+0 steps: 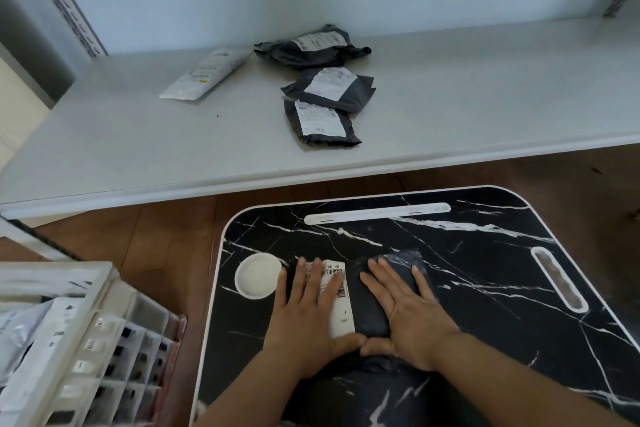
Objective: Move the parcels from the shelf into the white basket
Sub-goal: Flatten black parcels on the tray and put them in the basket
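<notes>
Both hands lie flat, fingers straight, on a dark grey plastic mailer parcel with a white printed label (370, 302) that rests on the black marble-patterned table with a white rim (485, 288). The left hand (308, 308) covers the label side; the right hand (405, 315) covers the bare dark side; the thumbs meet at the near edge of the parcel. Neither hand grips anything: each only presses down with an open palm. The step in hand appears to be flattening or checking this parcel before transfer. To do it well, press evenly from the centre outward, then curl the fingers under one edge to obtain a secure hold, since the smooth film is likely to slip under flat palms. The white slatted plastic basket (79, 333) stands at the lower left, beside the table, and already holds pale packets; carry the parcel leftward and release it low over the rim, avoiding the round white recessed cup holder (258, 274) near the left hand. Remaining work is on the pale grey shelf (485, 97) ahead: three dark grey mailer parcels with white labels (325, 90), clustered and partly overlapping, and a white tube-shaped packet (207, 74) just to their left.
</notes>
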`<act>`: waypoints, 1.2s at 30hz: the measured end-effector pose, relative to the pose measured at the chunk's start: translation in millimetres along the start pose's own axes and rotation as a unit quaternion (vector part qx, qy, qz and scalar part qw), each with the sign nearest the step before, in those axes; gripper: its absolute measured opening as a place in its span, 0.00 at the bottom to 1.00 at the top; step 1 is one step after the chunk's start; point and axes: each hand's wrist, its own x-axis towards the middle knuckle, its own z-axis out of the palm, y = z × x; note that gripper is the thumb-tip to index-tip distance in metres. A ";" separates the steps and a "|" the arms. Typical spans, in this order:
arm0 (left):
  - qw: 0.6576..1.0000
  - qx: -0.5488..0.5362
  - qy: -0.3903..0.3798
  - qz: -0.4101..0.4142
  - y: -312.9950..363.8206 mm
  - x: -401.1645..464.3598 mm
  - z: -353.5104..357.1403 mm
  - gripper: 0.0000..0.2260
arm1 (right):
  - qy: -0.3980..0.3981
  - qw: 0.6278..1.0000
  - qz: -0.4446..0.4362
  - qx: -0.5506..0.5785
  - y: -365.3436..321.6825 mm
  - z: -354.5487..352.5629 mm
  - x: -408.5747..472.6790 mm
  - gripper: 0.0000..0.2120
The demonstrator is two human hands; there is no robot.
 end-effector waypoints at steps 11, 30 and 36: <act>0.698 -0.637 -0.023 -0.327 22.8 -54.8 -29.8 0.32 | -0.072 0.993 0.093 0.032 -47.8 -20.7 -40.4 0.58; 0.430 -0.850 0.271 -0.138 -191.8 -245.8 -114.9 0.17 | 0.132 0.841 -0.142 0.505 -304.9 -189.2 -3.7 0.12; 0.333 -0.846 0.340 -0.239 -244.9 -267.0 -47.1 0.12 | 0.135 0.899 -0.193 0.369 -398.1 -158.7 32.5 0.28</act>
